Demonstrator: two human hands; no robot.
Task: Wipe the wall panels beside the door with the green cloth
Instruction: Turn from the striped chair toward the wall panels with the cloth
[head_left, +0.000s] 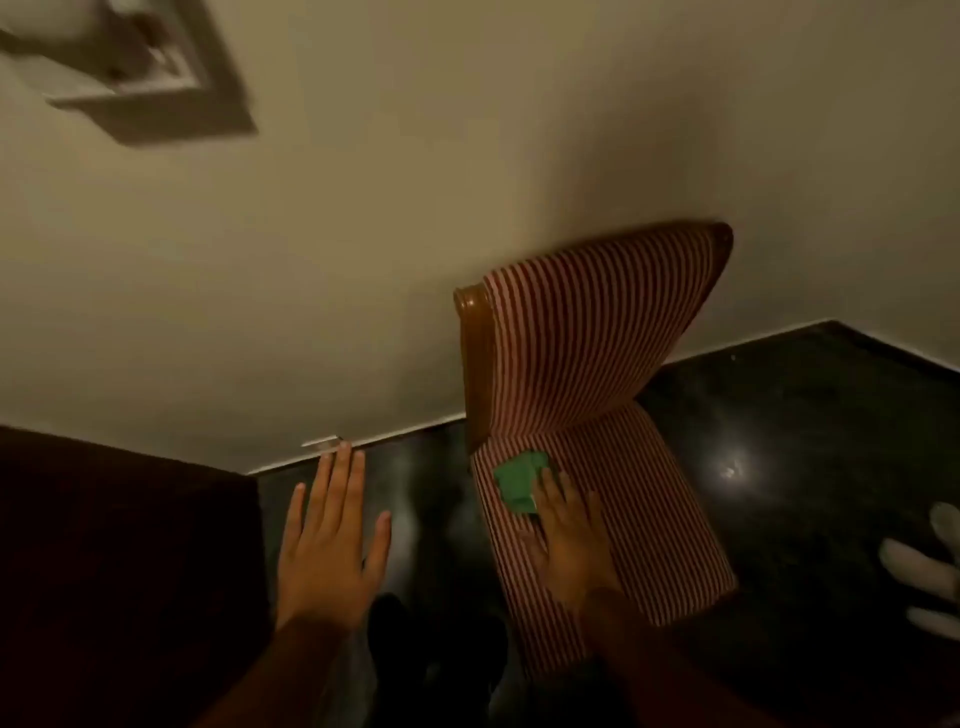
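A small folded green cloth (518, 482) lies on the seat of a red-and-white striped chair (597, 374). My right hand (563, 535) rests flat on the seat with its fingertips on the cloth's near edge; whether the fingers grip it I cannot tell. My left hand (332, 535) hovers open, fingers spread, over the dark floor to the left of the chair. A plain cream wall (363, 234) fills the upper view behind the chair.
A blurred switch plate (150, 73) is mounted on the wall at the upper left. Dark furniture (119, 571) stands at the lower left. The glossy black floor (805, 441) extends to the right, where pale objects (930, 571) sit at the edge.
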